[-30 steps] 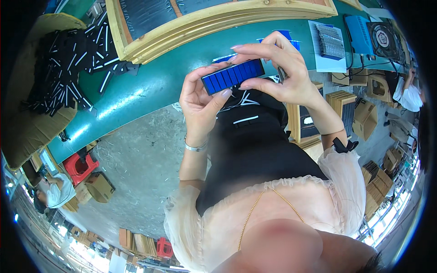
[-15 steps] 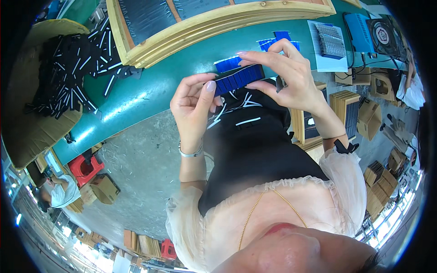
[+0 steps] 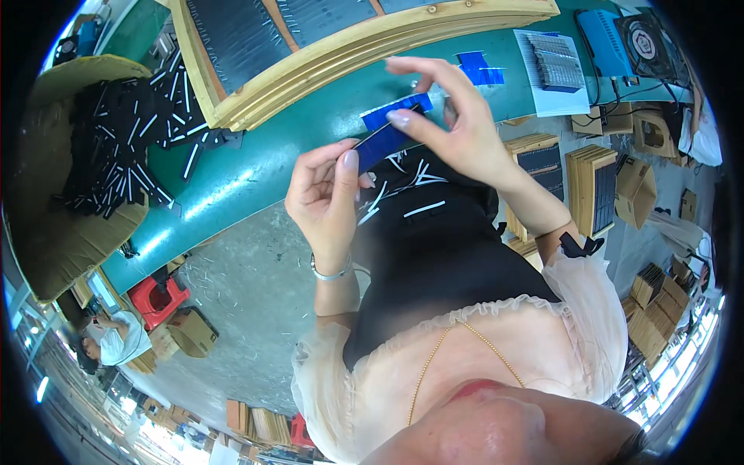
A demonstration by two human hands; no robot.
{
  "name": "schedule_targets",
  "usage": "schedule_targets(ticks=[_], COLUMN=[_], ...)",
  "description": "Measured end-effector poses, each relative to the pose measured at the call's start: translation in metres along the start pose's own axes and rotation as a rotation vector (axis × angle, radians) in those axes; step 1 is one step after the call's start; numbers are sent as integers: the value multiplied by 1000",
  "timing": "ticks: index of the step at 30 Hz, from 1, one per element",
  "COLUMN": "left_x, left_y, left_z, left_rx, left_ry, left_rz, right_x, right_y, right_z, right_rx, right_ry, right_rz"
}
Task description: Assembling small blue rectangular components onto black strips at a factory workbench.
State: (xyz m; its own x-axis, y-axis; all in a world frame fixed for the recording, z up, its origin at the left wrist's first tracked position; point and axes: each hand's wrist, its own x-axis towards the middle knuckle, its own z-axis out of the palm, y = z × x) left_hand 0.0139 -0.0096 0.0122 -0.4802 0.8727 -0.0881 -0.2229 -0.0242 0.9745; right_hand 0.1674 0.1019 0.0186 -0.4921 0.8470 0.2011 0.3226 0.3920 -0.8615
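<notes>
Left hand (image 3: 324, 192)'s grip is pinching a blue strip (image 3: 378, 150) over the worktop (image 3: 260, 151)'s near edge, right hand (image 3: 463, 128)'s kinda wide.

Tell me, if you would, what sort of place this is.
It looks like a factory or assembly workshop: a green workbench holds stacked wooden frames, dark strips lie heaped at the left, and cardboard boxes stand on the floor.
</notes>
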Motion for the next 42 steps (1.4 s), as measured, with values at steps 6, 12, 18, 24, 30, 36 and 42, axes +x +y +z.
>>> schedule_targets(ticks=[6,12,18,24,30,36,42], left_x=[12,20,30,46,38,26,96], left_y=[2,-2,-13,-20,-22,-20,6], left_z=[5,24,5,-11,-2,-4,-94], left_rx=[-33,334,579,82,-119,-296,705], left_ry=[-36,11,102,-83,-318,-242,523], left_rz=[45,27,416,18,-104,-187,516], right_x=[3,-12,-25,-36,-35,-16,6], right_y=[11,30,10,-5,1,-7,-1], right_z=[-17,-27,-17,-30,-10,-5,-59], right_rx=[253,301,363,563,538,478,50], right_ry=[20,84,109,97,82,58,149], right_rz=[142,71,-3,-54,-342,-401,-398])
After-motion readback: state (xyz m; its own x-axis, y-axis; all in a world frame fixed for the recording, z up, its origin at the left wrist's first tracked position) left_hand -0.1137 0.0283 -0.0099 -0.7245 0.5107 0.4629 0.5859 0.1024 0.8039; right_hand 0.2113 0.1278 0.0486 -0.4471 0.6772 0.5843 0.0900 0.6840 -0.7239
